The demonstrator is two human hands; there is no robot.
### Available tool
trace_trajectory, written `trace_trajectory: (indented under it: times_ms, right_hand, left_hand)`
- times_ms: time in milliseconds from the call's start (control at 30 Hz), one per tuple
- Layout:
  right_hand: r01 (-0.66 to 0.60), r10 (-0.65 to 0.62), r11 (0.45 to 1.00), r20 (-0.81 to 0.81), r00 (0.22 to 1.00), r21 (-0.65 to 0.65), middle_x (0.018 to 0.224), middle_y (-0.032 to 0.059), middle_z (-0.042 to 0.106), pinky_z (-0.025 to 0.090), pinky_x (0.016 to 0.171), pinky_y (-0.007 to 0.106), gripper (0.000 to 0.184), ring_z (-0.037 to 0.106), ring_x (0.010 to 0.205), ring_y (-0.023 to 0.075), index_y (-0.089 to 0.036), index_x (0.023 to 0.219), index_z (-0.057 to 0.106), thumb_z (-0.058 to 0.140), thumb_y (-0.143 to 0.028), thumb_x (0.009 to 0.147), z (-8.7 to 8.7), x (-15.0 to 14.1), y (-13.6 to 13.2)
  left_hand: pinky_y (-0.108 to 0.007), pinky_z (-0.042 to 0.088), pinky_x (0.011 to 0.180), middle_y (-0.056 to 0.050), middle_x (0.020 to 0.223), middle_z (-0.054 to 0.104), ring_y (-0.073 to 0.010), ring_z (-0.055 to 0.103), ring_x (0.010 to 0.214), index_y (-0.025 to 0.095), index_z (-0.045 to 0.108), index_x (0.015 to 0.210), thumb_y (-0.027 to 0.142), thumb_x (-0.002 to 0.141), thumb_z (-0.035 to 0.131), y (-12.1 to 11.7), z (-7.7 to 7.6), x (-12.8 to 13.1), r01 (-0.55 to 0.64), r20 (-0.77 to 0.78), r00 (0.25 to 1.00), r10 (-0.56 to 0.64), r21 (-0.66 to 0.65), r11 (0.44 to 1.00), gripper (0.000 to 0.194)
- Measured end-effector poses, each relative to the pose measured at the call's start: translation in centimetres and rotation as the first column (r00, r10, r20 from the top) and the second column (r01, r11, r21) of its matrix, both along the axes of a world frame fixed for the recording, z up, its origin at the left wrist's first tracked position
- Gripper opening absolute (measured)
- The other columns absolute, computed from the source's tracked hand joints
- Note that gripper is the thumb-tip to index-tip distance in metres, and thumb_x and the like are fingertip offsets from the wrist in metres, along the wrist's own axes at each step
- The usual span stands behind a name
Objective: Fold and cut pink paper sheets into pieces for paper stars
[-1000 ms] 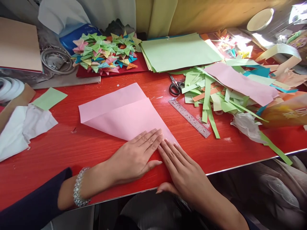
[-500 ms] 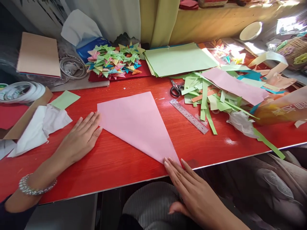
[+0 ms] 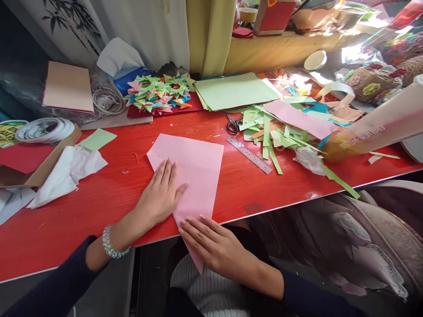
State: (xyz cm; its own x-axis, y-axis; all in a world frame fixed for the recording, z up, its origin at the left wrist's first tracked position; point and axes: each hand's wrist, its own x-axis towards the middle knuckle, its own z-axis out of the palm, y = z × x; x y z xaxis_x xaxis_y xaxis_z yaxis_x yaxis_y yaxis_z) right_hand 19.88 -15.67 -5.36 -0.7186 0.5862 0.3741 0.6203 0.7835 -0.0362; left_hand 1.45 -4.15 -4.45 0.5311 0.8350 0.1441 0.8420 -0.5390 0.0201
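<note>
Paper sheet [image 3: 200, 165], pink, tapering, point past the table edge

Position: near the front of a red table [image 3: 115, 215], broad end inward, narrow tip hanging beyond the pale front edge over the lap.

Left hand [image 3: 161, 193]: palm down, fingers extended and close together, thumb spread; laid across the sheet's left edge, partly on red surface. Beaded bracelet [image 3: 114, 242] at wrist.

Right hand [image 3: 213, 244]: fingers extended over the narrow part, at the table's front edge. Thumb hidden; whether it grips from below cannot be told. Hands near each other, a small gap between.

Room, left: a broad stretch of red surface as far as white tissue [image 3: 84, 165] and a green paper piece [image 3: 99, 139].

Room, right: narrow at the top, where a clear ruler [image 3: 250, 155] lies just beside the sheet's upper right corner; wider toward the front edge.

Beyond the ruler: black-handled scissors [image 3: 233, 126], touching or nearly touching a heap of paper strips [image 3: 267, 132].

Rear: stacked green sheets [image 3: 236, 91], well apart from the pink one.
</note>
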Motion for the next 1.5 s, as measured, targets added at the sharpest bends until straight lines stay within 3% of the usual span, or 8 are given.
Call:
trace_trajectory:
  times_ms: [167,333,433,533,700,900,1200,1500]
  right_hand:
    - [-0.119,0.122,0.992,-0.148,0.981,0.035,0.135,0.0064,0.056,0.031,0.115,0.032,0.036,0.048,0.128,0.0170,-0.008,0.129,0.055,0.045,-0.018,0.096,-0.9,-1.4,-0.3]
    - [-0.254,0.287,0.958,-0.520,0.804,0.136,0.044,-0.0105,0.056,0.048,0.097,0.021,0.033,0.055,0.041,0.0066,-0.015,0.116,0.064,0.045,-0.033,0.097,1.6,0.0,-0.3]
    - [0.161,-0.180,0.984,-0.430,0.885,-0.081,0.089,0.0020,0.074,0.051,0.095,0.026,0.035,0.069,0.081,0.0101,-0.017,0.126,0.058,0.038,-0.016,0.097,3.6,4.8,3.0]
    - [0.517,-0.533,0.846,-0.167,0.829,-0.130,0.126,0.0143,0.061,0.047,0.102,0.044,0.041,0.056,0.120,0.0242,-0.011,0.131,0.054,0.040,-0.030,0.098,3.5,9.4,6.4]
    - [0.448,-0.445,0.886,0.047,0.894,-0.118,0.138,0.0180,0.050,0.043,0.106,0.044,0.056,0.046,0.129,0.0286,0.000,0.135,0.046,0.037,-0.041,0.098,1.9,10.6,5.3]
    - [0.309,-0.296,0.946,0.122,0.947,-0.096,0.147,0.0128,0.040,0.039,0.109,0.049,0.064,0.033,0.138,0.0282,-0.007,0.146,0.030,0.042,-0.045,0.095,1.7,10.3,2.0]
    - [0.117,-0.101,0.988,0.150,0.983,-0.098,0.146,0.0157,0.041,0.036,0.110,0.045,0.052,0.032,0.139,0.0256,-0.007,0.148,0.024,0.032,-0.013,0.098,1.1,13.3,0.3]
    - [0.208,-0.213,0.974,-0.044,0.976,-0.093,0.130,0.0154,0.058,0.046,0.101,0.043,0.064,0.048,0.128,0.0266,-0.013,0.147,0.031,0.058,-0.012,0.088,0.8,11.8,0.6]
  left_hand:
    - [-0.046,0.021,0.117,-0.024,0.152,0.021,-0.0301,0.016,0.143,-0.004,0.027,0.143,0.049,0.097,0.016,1.6,0.2,-1.2,0.051,-0.033,0.998,-0.052,-0.043,0.998,0.071]
    - [-0.047,0.020,0.117,-0.011,0.156,0.019,-0.0245,0.016,0.144,0.018,0.027,0.147,0.048,0.097,0.028,3.5,1.2,-3.3,0.236,-0.061,0.967,-0.246,-0.140,0.962,0.059]
    - [-0.046,0.019,0.117,-0.007,0.156,0.018,-0.0240,0.016,0.144,0.025,0.029,0.146,0.047,0.096,0.036,4.2,2.0,-4.8,0.436,-0.040,0.889,-0.456,-0.228,0.871,0.056]
    - [-0.044,0.022,0.116,-0.003,0.156,0.016,-0.0239,0.017,0.144,0.028,0.031,0.145,0.046,0.095,0.038,4.2,2.4,-5.3,0.499,0.027,0.860,-0.510,-0.260,0.827,0.053]
    - [-0.043,0.023,0.117,-0.010,0.155,0.023,-0.0224,0.023,0.142,0.012,0.019,0.149,0.047,0.098,0.021,5.0,1.6,-4.8,0.147,0.070,0.988,-0.139,-0.111,0.983,0.062]
    - [-0.052,0.015,0.118,-0.011,0.152,0.030,-0.0257,0.022,0.143,0.011,0.029,0.146,0.039,0.099,0.022,8.0,0.8,-4.5,0.337,-0.110,0.936,-0.333,0.020,0.941,0.055]
    - [-0.033,0.052,0.083,-0.010,0.103,0.070,-0.0194,0.065,0.094,0.013,0.065,0.108,0.010,0.096,0.030,10.1,2.5,-2.8,0.658,-0.237,0.753,-0.614,0.227,0.718,0.037]
    - [-0.033,0.051,0.070,-0.012,0.109,0.067,-0.0241,0.063,0.096,0.007,0.061,0.112,0.035,0.095,0.043,7.6,2.4,-1.4,0.517,-0.200,0.856,-0.477,0.278,0.810,0.037]
